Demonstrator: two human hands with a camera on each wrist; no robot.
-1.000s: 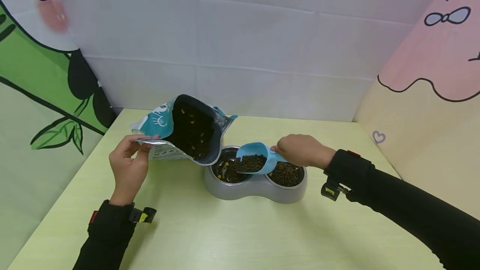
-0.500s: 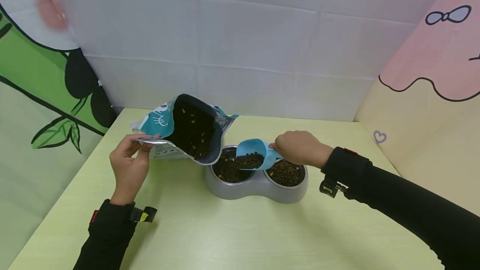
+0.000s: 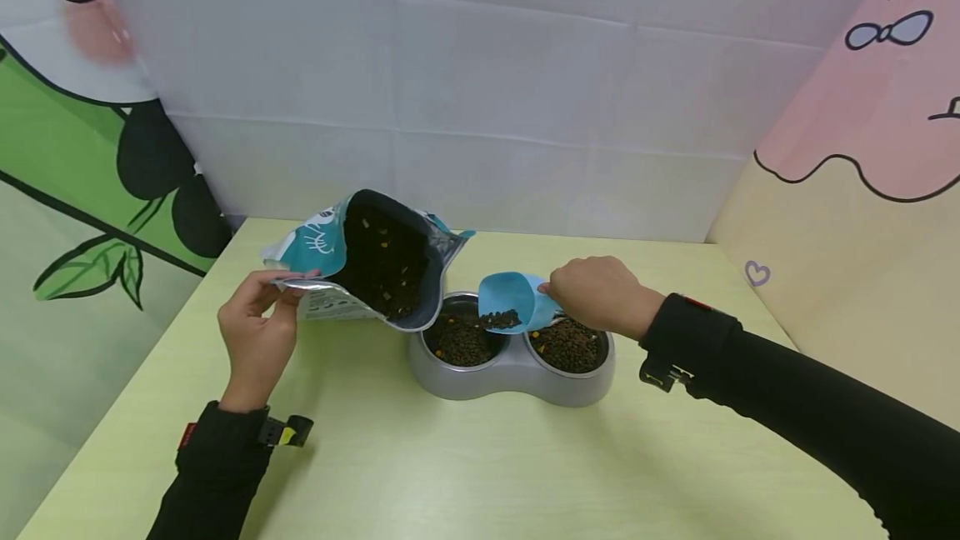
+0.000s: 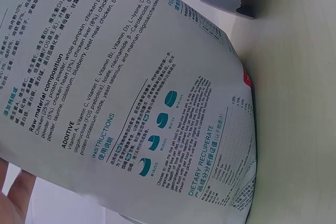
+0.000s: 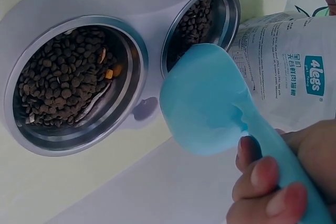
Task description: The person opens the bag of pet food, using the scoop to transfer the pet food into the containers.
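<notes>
My right hand grips the handle of a blue scoop, which tilts over the left bowl of a grey double feeder. Some brown kibble lies at the scoop's lip. Both metal bowls hold kibble; the right bowl also shows a few orange bits. With thumb and fingers my left hand pinches the rim of an open pet food bag. The bag leans with its mouth toward the feeder, dark kibble inside. In the left wrist view its printed back covers most of the feeder.
Everything rests on a pale yellow-green table. A white sheet hangs behind it. Printed cartoon panels flank the table, a green one at left and a pink one at right.
The scoop has risen slightly and tipped further, and its kibble has dropped to a small remnant. More kibble covers the left bowl. My left hand and the bag stay put.
</notes>
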